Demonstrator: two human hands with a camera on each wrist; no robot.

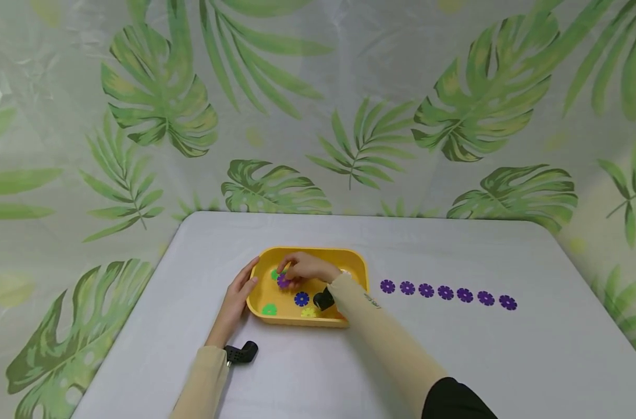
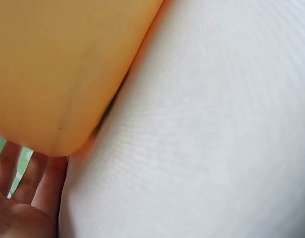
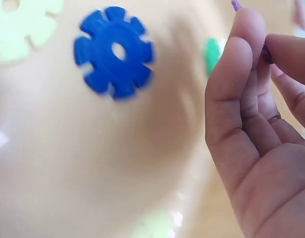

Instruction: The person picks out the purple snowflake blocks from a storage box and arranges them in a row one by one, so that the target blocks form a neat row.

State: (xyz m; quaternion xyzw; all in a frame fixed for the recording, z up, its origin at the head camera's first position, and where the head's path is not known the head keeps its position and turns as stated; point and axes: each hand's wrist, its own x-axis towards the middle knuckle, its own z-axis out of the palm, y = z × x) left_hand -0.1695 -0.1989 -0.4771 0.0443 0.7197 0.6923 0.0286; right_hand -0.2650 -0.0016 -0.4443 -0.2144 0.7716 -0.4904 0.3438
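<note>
Over the yellow tray [image 1: 356, 319], my right hand [image 1: 309, 269] pinches a purple snowflake building disc [image 1: 283, 281] between thumb and fingertips. In the right wrist view, only slivers of that purple disc [image 3: 236, 5] show past the fingers. Below the hand a blue disc [image 3: 114, 52] lies in the tray, with a pale yellow disc [image 3: 25, 29] beside it. My left hand [image 1: 237, 297] rests against the tray's left end, its thumb near the rim. The left wrist view has its fingers [image 2: 48, 191] fairly straight at the tray's outer wall [image 2: 68, 74].
To the right of the tray, several purple discs [image 1: 446, 293] lie in a row on the white table [image 1: 433, 361]. Green discs [image 1: 269, 309] and a yellow disc [image 1: 309, 312] are inside the tray. A leaf-patterned curtain [image 1: 370, 70] hangs behind the table.
</note>
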